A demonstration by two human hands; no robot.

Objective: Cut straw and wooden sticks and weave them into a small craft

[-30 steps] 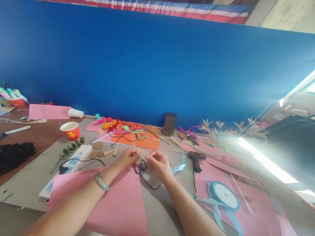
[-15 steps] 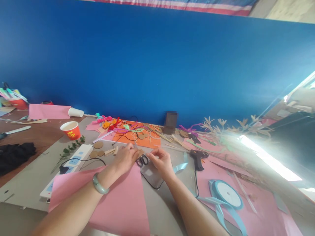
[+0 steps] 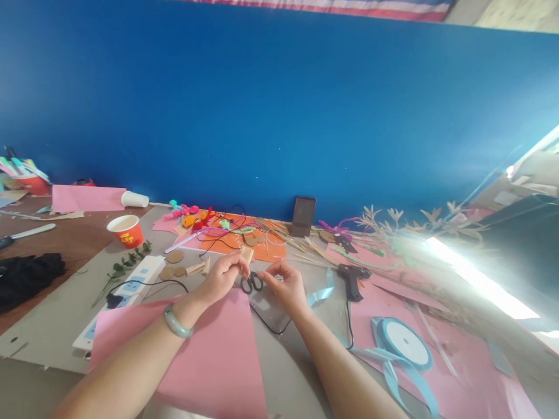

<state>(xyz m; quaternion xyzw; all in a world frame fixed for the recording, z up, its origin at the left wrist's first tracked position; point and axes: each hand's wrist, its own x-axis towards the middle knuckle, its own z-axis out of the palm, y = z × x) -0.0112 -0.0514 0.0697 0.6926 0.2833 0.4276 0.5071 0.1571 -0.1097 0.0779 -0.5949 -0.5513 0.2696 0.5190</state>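
Note:
My left hand [image 3: 227, 276], with a pale green bangle [image 3: 177, 323] on its wrist, pinches a small pale wooden piece [image 3: 247, 253] that sticks up from the fingertips. Close on its right is my right hand [image 3: 286, 285], thumb and fingers pressed together; whatever is between them is too small to name. Black-handled scissors [image 3: 252, 283] lie on the grey board just below and between the fingertips. A pink paper sheet [image 3: 218, 355] lies under my left forearm. Round wooden discs [image 3: 175, 256] and short wooden bits [image 3: 195, 270] are left of my left hand.
A white power strip [image 3: 142, 273] lies at left, near a red paper cup [image 3: 126, 231]. On the right are a black glue gun [image 3: 353, 281] and a blue ribbon spool [image 3: 404, 343]. A phone [image 3: 303, 216] leans against the blue wall [image 3: 279, 105].
My left hand has turned and drawn slightly left and back, so the wooden piece now stands upright above its fingers. The right hand stays nearly in place.

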